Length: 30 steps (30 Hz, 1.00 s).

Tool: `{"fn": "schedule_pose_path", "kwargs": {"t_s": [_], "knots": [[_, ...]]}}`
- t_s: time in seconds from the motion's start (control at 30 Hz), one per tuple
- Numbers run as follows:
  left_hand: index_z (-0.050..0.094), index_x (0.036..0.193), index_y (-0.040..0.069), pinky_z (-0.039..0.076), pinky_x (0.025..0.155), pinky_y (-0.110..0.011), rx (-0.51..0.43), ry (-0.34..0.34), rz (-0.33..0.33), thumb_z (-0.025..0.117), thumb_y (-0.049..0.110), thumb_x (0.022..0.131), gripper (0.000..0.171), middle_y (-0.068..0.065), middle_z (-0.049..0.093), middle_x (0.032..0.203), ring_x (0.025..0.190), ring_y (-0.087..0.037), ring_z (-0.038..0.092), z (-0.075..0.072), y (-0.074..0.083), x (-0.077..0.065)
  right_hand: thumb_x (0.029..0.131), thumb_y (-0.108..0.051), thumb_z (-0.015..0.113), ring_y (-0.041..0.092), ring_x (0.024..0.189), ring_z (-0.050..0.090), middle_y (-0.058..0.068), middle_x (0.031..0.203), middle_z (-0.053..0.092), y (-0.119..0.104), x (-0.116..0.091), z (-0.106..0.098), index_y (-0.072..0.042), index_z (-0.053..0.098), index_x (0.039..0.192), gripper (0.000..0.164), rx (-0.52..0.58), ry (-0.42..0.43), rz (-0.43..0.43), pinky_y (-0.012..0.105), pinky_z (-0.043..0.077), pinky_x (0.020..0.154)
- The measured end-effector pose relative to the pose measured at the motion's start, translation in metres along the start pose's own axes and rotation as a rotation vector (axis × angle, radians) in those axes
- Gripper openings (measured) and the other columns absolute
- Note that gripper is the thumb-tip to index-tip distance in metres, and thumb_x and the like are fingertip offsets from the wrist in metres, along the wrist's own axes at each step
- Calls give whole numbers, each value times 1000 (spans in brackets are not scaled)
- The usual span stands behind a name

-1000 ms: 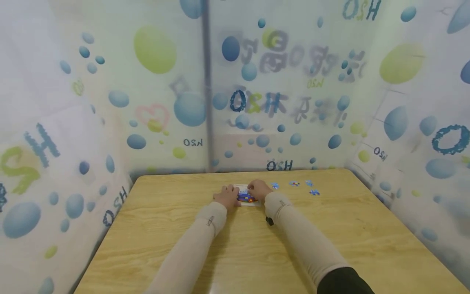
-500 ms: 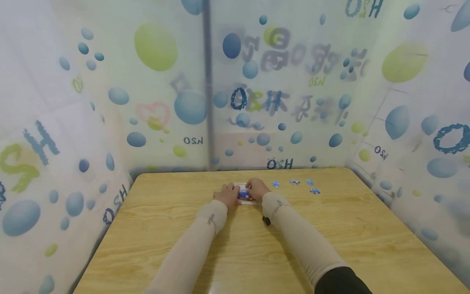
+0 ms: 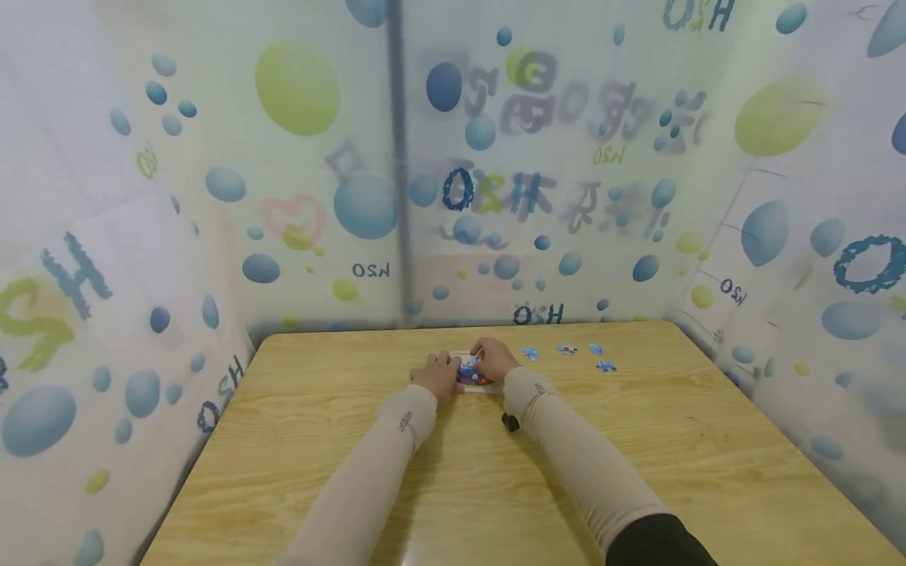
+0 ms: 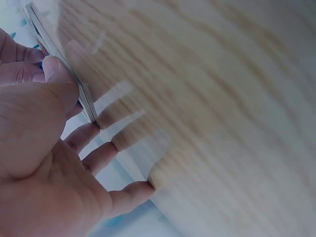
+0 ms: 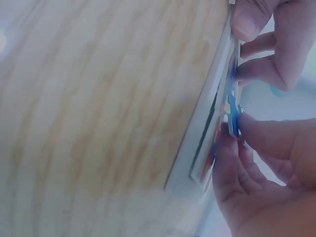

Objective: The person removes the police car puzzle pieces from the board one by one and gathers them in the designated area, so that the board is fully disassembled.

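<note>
Pinching a thin, blue, card-like jigsaw piece (image 5: 233, 116) between the bent fingers of the right hand (image 3: 497, 362), holding it close over a flat, white-bordered rectangular puzzle board (image 5: 191, 143) printed in blue, red and yellow. Resting the loosely spread fingers of the left hand (image 3: 436, 379) against the board's left end, on a smooth, pale wood-grained tabletop (image 3: 248, 440), with four loose, knob-edged, mostly blue pieces (image 3: 605, 366) to the right.
</note>
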<state>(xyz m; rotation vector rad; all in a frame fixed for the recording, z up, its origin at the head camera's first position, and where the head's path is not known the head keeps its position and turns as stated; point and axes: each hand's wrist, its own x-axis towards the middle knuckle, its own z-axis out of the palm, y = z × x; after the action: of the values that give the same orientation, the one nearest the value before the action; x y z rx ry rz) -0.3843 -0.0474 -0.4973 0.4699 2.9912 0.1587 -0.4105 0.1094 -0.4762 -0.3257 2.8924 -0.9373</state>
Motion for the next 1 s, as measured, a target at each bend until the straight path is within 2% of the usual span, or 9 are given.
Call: {"fn": "schedule_pose_path", "kwargs": {"t_s": [0.2,0.37,0.47,0.63,0.87,1.0], "knots": [[49,140,16,50,87,-68,7,-1,9,60,48,97,55,-11,46,140,124,-31,44,2,-1,2,89,2,73,23,94,63,10,100,65,2,1,1,-2,67,108,21,26,10,2,37,54,84],[51,137,16,50,88,-68,-1,0,10,61,47,97,52,-10,47,137,122,-30,45,2,-2,3,88,3,73,24,94,63,12,101,66,3,0,2,-2,62,111,25,118,13,49,36,54,85],[51,137,16,49,88,-68,-5,0,8,61,47,96,53,-9,48,135,121,-30,45,1,-2,3,88,3,72,24,92,63,12,102,65,3,0,2,-3,62,110,24,170,12,82,33,55,79],[51,139,15,49,89,-68,0,7,8,60,48,95,56,-10,49,136,123,-31,46,-1,-1,-1,87,5,70,22,87,63,12,100,65,9,5,1,-2,65,109,24,239,31,107,30,54,73],[51,140,15,50,88,-68,2,11,0,62,47,95,56,-12,47,143,127,-32,45,-2,0,-4,87,10,66,26,89,65,16,103,65,12,2,-5,0,64,109,24,326,55,141,33,58,72],[51,141,15,50,89,-68,9,14,-3,62,47,95,57,-12,46,145,129,-32,44,0,0,-2,89,8,66,29,93,66,18,107,64,12,-2,-8,0,63,112,24,328,71,165,34,60,75]]}}
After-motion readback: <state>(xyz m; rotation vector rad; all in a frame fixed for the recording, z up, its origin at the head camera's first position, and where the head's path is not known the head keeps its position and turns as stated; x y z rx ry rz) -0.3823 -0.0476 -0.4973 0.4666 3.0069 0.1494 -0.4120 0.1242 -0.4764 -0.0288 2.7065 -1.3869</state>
